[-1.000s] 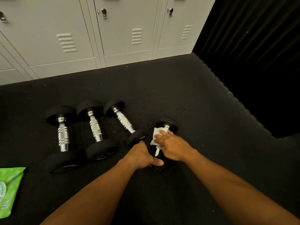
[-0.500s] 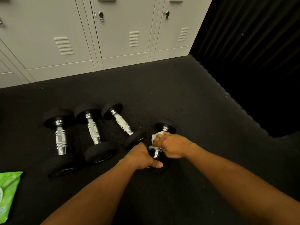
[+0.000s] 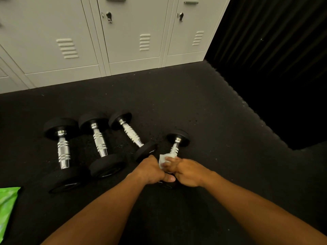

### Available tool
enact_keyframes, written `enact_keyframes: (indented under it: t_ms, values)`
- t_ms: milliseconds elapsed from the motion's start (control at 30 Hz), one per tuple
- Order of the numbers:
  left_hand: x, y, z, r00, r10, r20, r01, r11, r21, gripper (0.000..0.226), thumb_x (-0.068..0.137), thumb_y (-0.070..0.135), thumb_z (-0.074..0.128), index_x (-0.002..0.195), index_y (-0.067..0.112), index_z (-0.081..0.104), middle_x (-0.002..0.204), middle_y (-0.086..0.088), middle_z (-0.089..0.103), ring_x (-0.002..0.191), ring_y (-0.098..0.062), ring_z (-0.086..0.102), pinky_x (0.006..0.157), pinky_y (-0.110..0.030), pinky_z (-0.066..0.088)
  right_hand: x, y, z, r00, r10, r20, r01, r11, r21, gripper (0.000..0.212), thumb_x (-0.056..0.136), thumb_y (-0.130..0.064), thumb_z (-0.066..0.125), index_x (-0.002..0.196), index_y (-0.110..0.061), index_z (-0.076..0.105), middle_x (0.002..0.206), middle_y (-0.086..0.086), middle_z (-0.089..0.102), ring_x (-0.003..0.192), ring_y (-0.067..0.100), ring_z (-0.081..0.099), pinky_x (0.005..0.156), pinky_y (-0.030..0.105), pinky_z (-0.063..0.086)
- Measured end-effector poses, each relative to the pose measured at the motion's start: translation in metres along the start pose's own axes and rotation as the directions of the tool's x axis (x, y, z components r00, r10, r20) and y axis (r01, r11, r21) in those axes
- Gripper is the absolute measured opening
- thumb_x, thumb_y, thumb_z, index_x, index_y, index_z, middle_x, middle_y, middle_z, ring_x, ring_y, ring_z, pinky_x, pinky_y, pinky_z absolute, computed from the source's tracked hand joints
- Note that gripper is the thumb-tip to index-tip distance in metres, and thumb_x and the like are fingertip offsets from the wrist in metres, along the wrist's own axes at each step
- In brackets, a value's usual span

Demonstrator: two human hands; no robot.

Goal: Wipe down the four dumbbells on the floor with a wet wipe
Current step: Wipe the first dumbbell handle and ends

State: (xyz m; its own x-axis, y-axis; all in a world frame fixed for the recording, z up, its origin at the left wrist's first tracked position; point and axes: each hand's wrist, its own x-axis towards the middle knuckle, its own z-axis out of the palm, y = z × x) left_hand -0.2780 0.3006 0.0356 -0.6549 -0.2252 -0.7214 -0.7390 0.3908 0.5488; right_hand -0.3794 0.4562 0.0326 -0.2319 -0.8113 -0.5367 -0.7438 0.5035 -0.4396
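Several black dumbbells with chrome handles lie on the dark floor. From the left: a large dumbbell [image 3: 63, 152], a second dumbbell [image 3: 100, 142], a slimmer third dumbbell [image 3: 131, 134] lying at an angle, and the small rightmost dumbbell [image 3: 177, 140]. My left hand [image 3: 152, 171] grips the near head of the rightmost dumbbell, which it hides. My right hand [image 3: 185, 171] presses a white wet wipe [image 3: 162, 160] around the near end of that dumbbell's chrome handle.
A green wipe packet [image 3: 7, 207] lies on the floor at the far left edge. Grey lockers [image 3: 134, 36] line the back wall. A black ribbed wall [image 3: 276, 50] closes off the right side, with a step in its base.
My right hand slid the wipe along the handle from the far head toward me, and it now sits against my left hand. The view has tilted slightly.
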Motion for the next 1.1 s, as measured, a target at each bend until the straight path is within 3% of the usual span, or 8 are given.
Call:
enact_keyframes:
  t_ms: [167,333,400,500,600,767,967,1100]
  values:
    - [0.002,-0.002,0.001,1.000,0.006,-0.008,-0.006,1.000,-0.011,0.114,0.059,0.052,0.094,0.148,0.009,0.038,0.147,-0.006,0.051,0.131,-0.023,0.052,0.106,-0.036,0.047,-0.022,0.011,0.018,0.989,0.128,-0.070,-0.095,0.928,0.359,0.060,0.093,0.000,0.045,0.140,-0.037,0.053,0.151,-0.026,0.036,0.141,-0.011,0.023,0.119,0.020,0.016]
    - [0.004,-0.003,0.001,1.000,0.012,-0.003,-0.012,0.999,-0.039,0.120,0.060,0.052,0.093,0.152,0.006,0.033,0.154,-0.007,0.044,0.139,-0.024,0.046,0.111,-0.035,0.042,-0.036,0.007,0.042,0.938,0.316,-0.142,-0.158,0.755,0.637,0.052,0.092,0.003,0.046,0.131,-0.027,0.063,0.138,-0.021,0.055,0.126,-0.010,0.047,0.114,0.022,0.036]
    - [0.004,-0.003,0.001,1.000,0.014,-0.003,-0.014,0.999,-0.035,0.119,0.060,0.052,0.093,0.152,0.006,0.033,0.154,-0.008,0.044,0.139,-0.025,0.046,0.110,-0.035,0.042,-0.033,0.002,0.048,0.887,0.448,-0.113,-0.198,0.590,0.783,0.050,0.092,0.003,0.046,0.125,-0.027,0.067,0.134,-0.012,0.062,0.120,0.001,0.056,0.109,0.030,0.044]
    - [0.005,-0.004,0.000,1.000,0.015,-0.009,-0.015,1.000,-0.016,0.117,0.059,0.052,0.093,0.151,0.007,0.036,0.152,-0.007,0.046,0.136,-0.024,0.048,0.108,-0.033,0.043,-0.020,-0.011,0.034,0.809,0.586,0.036,-0.173,0.180,0.968,0.043,0.093,0.007,0.041,0.114,-0.016,0.071,0.106,0.005,0.072,0.098,0.016,0.067,0.082,0.032,0.056]
    - [0.006,-0.003,0.000,1.000,0.008,-0.006,-0.008,1.000,-0.006,0.115,0.058,0.053,0.094,0.149,0.008,0.038,0.148,-0.005,0.050,0.132,-0.023,0.051,0.106,-0.034,0.045,-0.004,-0.009,0.012,0.753,0.649,0.110,-0.118,-0.031,0.992,0.035,0.091,0.006,0.038,0.110,0.001,0.067,0.103,0.022,0.072,0.099,0.036,0.070,0.086,0.045,0.056]
    - [0.006,-0.002,0.000,1.000,0.005,-0.003,-0.005,1.000,0.011,0.114,0.059,0.053,0.093,0.149,0.009,0.039,0.148,-0.004,0.050,0.132,-0.023,0.051,0.108,-0.035,0.044,0.019,0.000,-0.017,0.668,0.730,0.145,-0.067,-0.136,0.988,0.029,0.088,0.007,0.039,0.108,0.013,0.059,0.103,0.031,0.069,0.096,0.043,0.069,0.081,0.056,0.057]
    - [0.006,-0.001,0.000,1.000,-0.008,0.007,0.008,0.999,0.031,0.120,0.058,0.055,0.093,0.152,0.009,0.035,0.151,-0.006,0.046,0.136,-0.024,0.048,0.110,-0.038,0.044,0.038,0.009,-0.025,0.611,0.784,0.113,0.127,-0.237,0.963,0.019,0.091,0.009,0.039,0.093,0.006,0.058,0.097,0.027,0.063,0.099,0.044,0.063,0.091,0.061,0.051]
    - [0.006,-0.001,0.000,1.000,-0.013,0.008,0.013,0.999,0.031,0.121,0.058,0.055,0.093,0.152,0.009,0.034,0.152,-0.006,0.045,0.137,-0.024,0.047,0.111,-0.040,0.043,0.043,0.005,-0.017,0.613,0.782,0.114,0.154,-0.260,0.953,0.019,0.094,0.003,0.042,0.100,0.004,0.059,0.099,0.023,0.067,0.098,0.039,0.067,0.092,0.059,0.053]
